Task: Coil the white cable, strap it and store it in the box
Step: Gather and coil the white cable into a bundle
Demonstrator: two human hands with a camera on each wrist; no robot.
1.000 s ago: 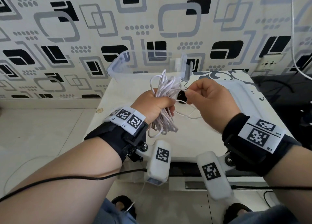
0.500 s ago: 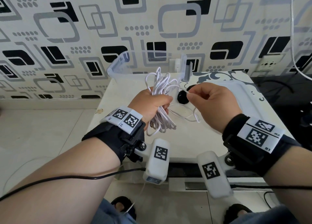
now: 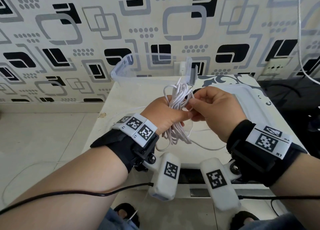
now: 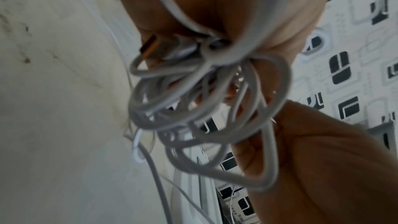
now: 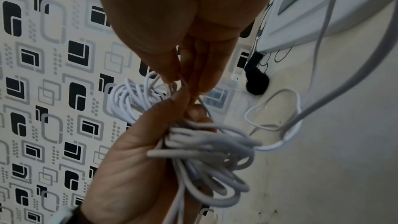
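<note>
My left hand (image 3: 174,115) grips a bundle of white cable (image 3: 179,98) upright above the table; loops stick out above and below the fist. My right hand (image 3: 192,103) pinches one strand right against the bundle's upper part. The cable's loose tail (image 3: 207,147) trails over the table below. In the left wrist view the loops (image 4: 204,108) hang under the fist, with a USB plug (image 4: 150,45) tucked among them. The black strap (image 5: 256,77) lies on the table beyond the hands. The clear plastic box (image 3: 121,70) stands open at the table's back, by the wall.
A white lid (image 3: 242,94) lies on the table's right half. The white table (image 3: 107,125) ends at its left edge above a tiled floor. A wall socket (image 3: 275,67) and a hanging white wire (image 3: 301,56) are at the right.
My right hand has moved left and brought its strand up against the bundle, covering most of the black strap in the head view. The left hand keeps its grip.
</note>
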